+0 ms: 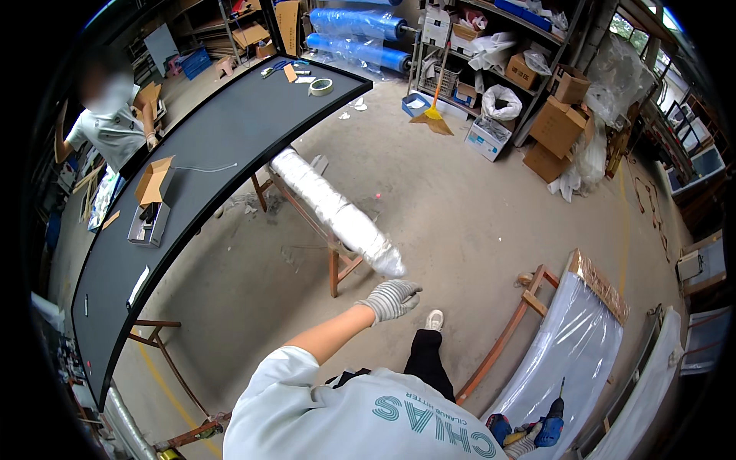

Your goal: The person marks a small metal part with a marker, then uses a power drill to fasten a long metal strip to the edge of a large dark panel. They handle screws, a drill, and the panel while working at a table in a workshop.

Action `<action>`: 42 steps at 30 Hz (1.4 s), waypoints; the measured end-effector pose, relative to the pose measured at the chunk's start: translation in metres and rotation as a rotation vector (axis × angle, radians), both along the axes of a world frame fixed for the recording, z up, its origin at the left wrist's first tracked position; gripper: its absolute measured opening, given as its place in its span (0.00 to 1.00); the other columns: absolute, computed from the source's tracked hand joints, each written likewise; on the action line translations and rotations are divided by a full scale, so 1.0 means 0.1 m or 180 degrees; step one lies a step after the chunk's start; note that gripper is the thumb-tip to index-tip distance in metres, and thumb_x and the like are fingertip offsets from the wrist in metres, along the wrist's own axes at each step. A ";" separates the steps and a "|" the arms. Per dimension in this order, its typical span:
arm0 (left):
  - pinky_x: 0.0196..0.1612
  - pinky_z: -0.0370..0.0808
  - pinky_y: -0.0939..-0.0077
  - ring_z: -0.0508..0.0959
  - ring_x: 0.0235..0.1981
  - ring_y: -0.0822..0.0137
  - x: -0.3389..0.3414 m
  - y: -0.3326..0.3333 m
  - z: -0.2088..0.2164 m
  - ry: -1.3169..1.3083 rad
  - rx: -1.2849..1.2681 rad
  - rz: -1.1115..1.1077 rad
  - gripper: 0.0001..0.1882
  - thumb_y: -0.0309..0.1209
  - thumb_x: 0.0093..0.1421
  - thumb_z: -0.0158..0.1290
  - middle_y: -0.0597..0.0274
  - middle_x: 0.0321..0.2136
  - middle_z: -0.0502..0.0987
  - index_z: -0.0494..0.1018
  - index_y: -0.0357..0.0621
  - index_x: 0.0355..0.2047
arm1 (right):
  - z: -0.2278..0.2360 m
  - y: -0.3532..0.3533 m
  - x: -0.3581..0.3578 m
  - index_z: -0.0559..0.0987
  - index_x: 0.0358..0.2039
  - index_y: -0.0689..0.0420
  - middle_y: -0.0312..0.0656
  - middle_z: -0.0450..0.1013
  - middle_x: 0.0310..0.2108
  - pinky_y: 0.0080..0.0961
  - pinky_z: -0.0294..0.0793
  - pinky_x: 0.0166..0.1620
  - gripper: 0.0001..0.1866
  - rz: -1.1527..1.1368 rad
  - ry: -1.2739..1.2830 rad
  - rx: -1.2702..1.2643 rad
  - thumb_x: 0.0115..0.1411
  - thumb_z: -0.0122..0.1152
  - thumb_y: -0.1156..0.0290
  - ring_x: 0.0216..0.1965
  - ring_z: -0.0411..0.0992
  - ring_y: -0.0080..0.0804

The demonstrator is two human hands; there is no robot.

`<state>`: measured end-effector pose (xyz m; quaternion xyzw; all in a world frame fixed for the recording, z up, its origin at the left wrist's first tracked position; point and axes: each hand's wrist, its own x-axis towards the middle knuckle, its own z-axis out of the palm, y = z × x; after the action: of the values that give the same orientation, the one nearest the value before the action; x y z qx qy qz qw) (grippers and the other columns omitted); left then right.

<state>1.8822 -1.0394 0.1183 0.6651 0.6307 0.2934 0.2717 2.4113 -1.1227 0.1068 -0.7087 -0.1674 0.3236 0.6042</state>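
We've 1 blue cordless drill point(550, 431) grasped in our right grip point(523, 443), at our right side, bit point(562, 386) pointing ahead; left grip point(394, 300), closure unclear, is farther off, near the film-wrapped bundle's point(337, 212) end.

grey concrete floor point(460, 230), 2 yellow lines point(622, 222), crowded shelves point(529, 29), bright windows point(638, 40)

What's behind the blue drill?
Behind the drill, there's a long, pale bundle wrapped in shiny plastic. The patch right behind the drill is covered, so it can't be seen. The gloved right hand also hides part of the drill's handle.
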 end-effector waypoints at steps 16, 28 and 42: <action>0.44 0.71 0.62 0.75 0.39 0.46 -1.21 2.01 -0.47 -0.1065 -0.1842 0.2715 0.18 0.41 0.58 0.45 0.45 0.34 0.77 0.74 0.41 0.40 | 0.42 6.99 -4.70 0.73 0.31 0.55 0.32 0.68 0.20 0.21 0.67 0.26 0.13 0.4148 -0.0089 0.0659 0.53 0.65 0.61 0.20 0.65 0.22; 0.45 0.71 0.64 0.76 0.39 0.49 -5.14 5.04 0.93 -0.0406 -0.0615 0.2596 0.15 0.32 0.58 0.46 0.45 0.37 0.76 0.71 0.36 0.43 | 0.30 9.71 -6.93 0.73 0.28 0.52 0.29 0.63 0.17 0.19 0.63 0.23 0.14 0.3895 -0.0157 0.0393 0.52 0.65 0.58 0.17 0.61 0.19; 0.42 0.73 0.72 0.77 0.37 0.62 -8.52 6.30 1.01 -0.0170 -0.0071 0.4600 0.15 0.30 0.58 0.50 0.53 0.35 0.77 0.72 0.38 0.45 | 0.53 12.33 -12.56 0.76 0.32 0.57 0.34 0.70 0.26 0.18 0.66 0.31 0.13 0.5496 -0.0023 0.0726 0.55 0.63 0.61 0.24 0.65 0.21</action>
<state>1.0306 -0.4095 0.2194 0.0716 0.9090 0.4094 0.0319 1.1555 0.1104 0.1597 -0.2700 -0.6795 0.6476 0.2143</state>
